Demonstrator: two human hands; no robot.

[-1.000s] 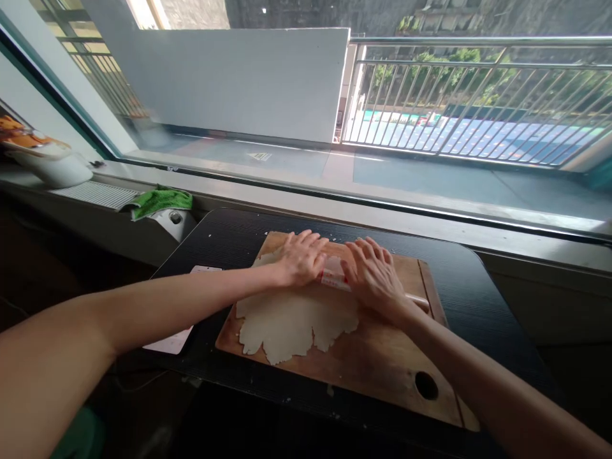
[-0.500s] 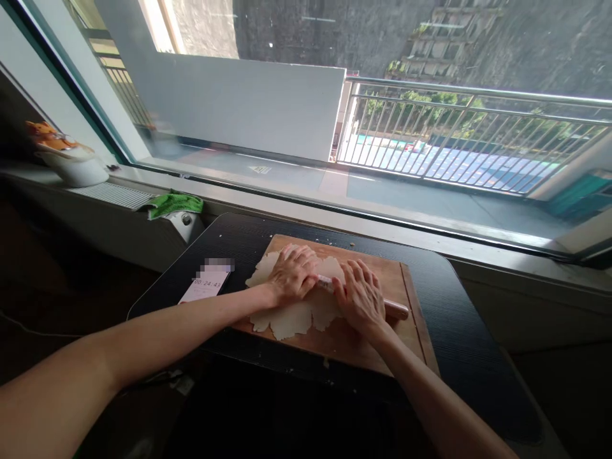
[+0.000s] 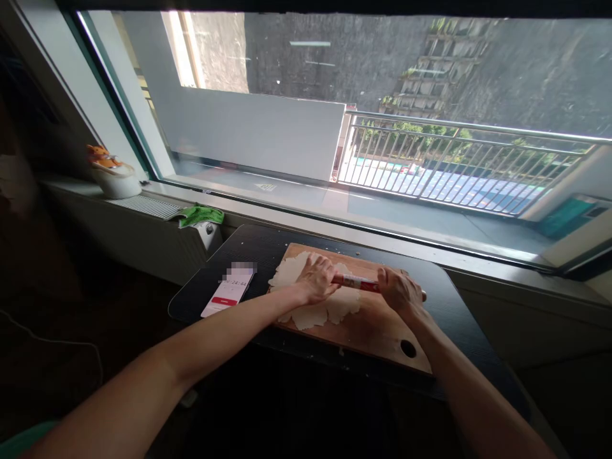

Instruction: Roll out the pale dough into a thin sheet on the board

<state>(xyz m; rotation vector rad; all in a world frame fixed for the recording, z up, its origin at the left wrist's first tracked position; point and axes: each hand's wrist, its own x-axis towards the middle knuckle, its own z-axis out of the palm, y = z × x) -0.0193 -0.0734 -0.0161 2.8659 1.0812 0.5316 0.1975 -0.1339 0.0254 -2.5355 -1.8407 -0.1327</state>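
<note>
A rolling pin point(image 3: 357, 283) with a red-and-white patterned middle lies across a wooden cutting board point(image 3: 377, 338), between my two hands. My left hand point(image 3: 316, 278) is closed round its left part, over a thin sheet of dough point(image 3: 289, 274) with ragged edges. Round the right part of the pin, near its end, my right hand point(image 3: 398, 290) is closed too. The dough covers the left half of the board and is partly hidden by my left hand and forearm.
The board rests on a black table point(image 3: 471, 331) with scattered crumbs. A phone point(image 3: 228, 294) showing a timer lies left of the board. Beyond the table are a window sill, a green cloth point(image 3: 201, 215) and a white pot point(image 3: 118, 182) with an orange figure.
My hands have gone from lying flat with fingers stretched over the rolling pin to gripping it. The right hand has moved outward along it, and the view has tilted up.
</note>
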